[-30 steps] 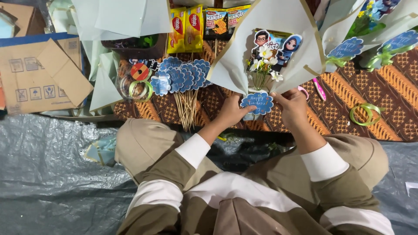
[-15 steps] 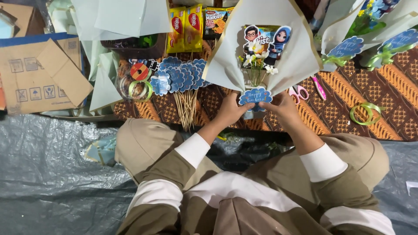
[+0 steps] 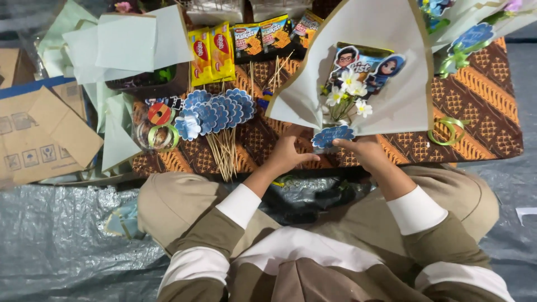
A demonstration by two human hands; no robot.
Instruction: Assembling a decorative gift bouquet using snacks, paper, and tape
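Between your hands, at 12 o'clock from your lap, sits the blue tag [image 3: 333, 136]. Your right hand [image 3: 366, 152] pinches its right edge; your left hand [image 3: 288, 155] rests loosely curled just beside its left edge, holding nothing. Beyond the tag, the bouquet [image 3: 363, 78] runs its long axis toward 12 o'clock, wrap flaring outward. Both hands lie equally near.

Bare patterned cloth [image 3: 481, 106] right of the paper-wrapped bouquet [image 3: 386, 84] gives open passage, apart from 1 green ribbon loop [image 3: 449, 130]. Left is blocked by the blue tags on sticks [image 3: 215, 109], with snack packets [image 3: 211, 53] behind. Gap between tags and bouquet looks narrow, possibly passable.
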